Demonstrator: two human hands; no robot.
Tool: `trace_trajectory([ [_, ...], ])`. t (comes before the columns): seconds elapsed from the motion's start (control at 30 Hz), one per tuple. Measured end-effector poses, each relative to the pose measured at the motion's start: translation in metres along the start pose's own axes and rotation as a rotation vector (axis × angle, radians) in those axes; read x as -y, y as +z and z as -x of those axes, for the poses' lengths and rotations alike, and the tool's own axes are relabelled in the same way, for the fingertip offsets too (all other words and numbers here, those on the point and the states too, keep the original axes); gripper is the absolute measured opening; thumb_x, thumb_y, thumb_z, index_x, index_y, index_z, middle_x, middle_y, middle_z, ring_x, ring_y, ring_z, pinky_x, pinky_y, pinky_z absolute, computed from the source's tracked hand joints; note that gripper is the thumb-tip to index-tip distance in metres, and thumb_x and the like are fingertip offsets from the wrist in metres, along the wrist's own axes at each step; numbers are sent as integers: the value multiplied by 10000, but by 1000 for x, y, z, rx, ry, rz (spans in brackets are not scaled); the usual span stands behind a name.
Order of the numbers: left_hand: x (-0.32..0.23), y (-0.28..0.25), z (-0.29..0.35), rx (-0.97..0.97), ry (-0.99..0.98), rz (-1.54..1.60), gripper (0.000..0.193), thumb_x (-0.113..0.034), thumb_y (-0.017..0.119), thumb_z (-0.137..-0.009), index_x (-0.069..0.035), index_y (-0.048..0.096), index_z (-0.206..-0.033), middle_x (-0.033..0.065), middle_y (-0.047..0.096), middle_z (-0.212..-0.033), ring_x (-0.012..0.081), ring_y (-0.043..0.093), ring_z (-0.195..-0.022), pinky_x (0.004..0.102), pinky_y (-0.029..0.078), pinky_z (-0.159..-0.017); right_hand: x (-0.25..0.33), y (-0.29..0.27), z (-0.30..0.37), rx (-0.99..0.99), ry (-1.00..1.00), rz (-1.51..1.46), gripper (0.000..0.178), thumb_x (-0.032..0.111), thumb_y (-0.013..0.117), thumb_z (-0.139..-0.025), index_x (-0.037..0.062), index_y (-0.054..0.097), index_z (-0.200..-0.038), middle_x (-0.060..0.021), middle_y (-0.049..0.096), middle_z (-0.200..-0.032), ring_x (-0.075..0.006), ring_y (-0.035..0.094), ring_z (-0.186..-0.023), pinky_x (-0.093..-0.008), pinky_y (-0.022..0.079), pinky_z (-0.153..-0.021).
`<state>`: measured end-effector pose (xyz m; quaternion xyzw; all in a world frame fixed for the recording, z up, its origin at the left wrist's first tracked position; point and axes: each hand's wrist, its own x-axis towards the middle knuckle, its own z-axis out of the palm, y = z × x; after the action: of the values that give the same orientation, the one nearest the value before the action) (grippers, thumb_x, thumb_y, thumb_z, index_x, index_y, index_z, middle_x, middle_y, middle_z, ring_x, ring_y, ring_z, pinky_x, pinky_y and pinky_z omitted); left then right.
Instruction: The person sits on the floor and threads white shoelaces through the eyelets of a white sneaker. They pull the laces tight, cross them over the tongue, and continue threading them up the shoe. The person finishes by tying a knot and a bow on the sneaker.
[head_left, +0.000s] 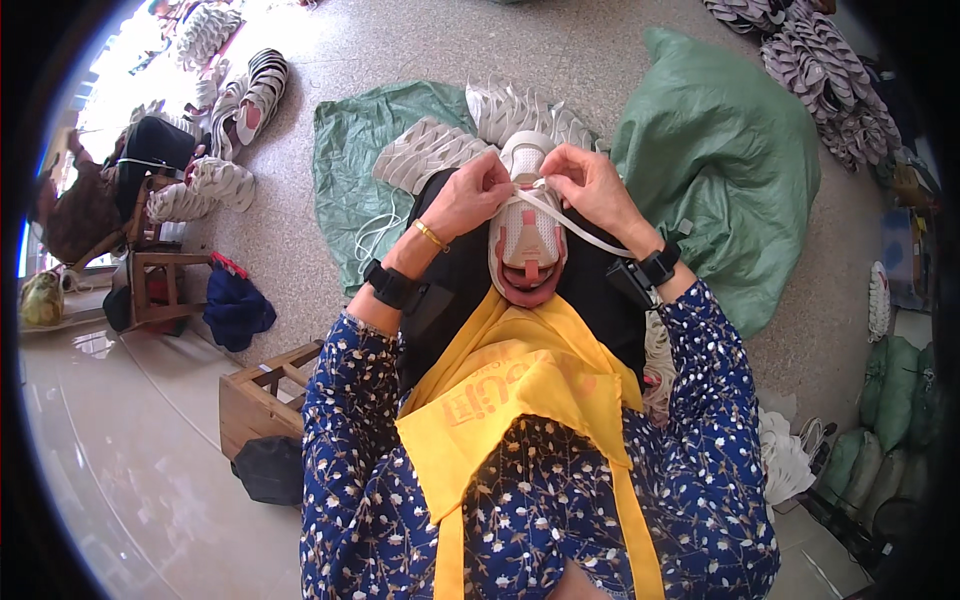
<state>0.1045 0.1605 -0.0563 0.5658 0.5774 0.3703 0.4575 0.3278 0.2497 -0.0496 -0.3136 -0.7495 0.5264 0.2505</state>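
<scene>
A white and pink shoe upper (pixel 516 242) rests on my lap with its padded pink collar toward me. Across its middle runs a flat white shoelace (pixel 584 236), one length looping off to the right under my right wrist. My left hand (pixel 470 197) is closed in a pinch at the left side of the lacing. On the opposite side, the thumb and forefinger of my right hand (pixel 592 188) pinch the lace near the eyelets. The fingertips of both hands are close together over the upper, so the exact grip points are partly hidden.
Stacked white shoe uppers (pixel 430 153) lie just beyond my knees on a green woven sheet (pixel 345 150). A bulging green sack (pixel 715 170) is at the right. Left of me stands a wooden stool (pixel 250 400). More stacked uppers (pixel 830 85) lie far right.
</scene>
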Motion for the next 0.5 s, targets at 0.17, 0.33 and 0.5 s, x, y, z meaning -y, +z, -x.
trace_trajectory([
  [0.17, 5, -1, 0, 3, -22, -2, 144, -139, 682, -966, -52, 573, -929, -45, 555, -783, 28, 508, -695, 216, 417, -583, 13, 0, 0, 131, 112, -93, 87, 58, 657, -979, 29, 630, -1056, 9, 669, -899, -58, 646, -769, -223, 550, -686],
  [0.33, 3, -3, -3, -5, -56, -29, 206, -202, 714, -899, -13, 632, -893, 39, 622, -758, 104, 574, -700, 294, 481, -620, 2, 2, -8, 168, 223, -214, 54, 61, 650, -968, 39, 625, -1010, 1, 665, -909, -64, 636, -790, -221, 522, -676],
  [0.5, 2, -7, -7, 41, -62, -91, 241, -234, 703, -906, -4, 638, -876, 42, 625, -762, 108, 582, -698, 295, 481, -620, -13, 0, -16, 212, 346, -504, 81, 25, 635, -906, 58, 627, -979, 14, 632, -880, -67, 590, -766, -222, 483, -682],
])
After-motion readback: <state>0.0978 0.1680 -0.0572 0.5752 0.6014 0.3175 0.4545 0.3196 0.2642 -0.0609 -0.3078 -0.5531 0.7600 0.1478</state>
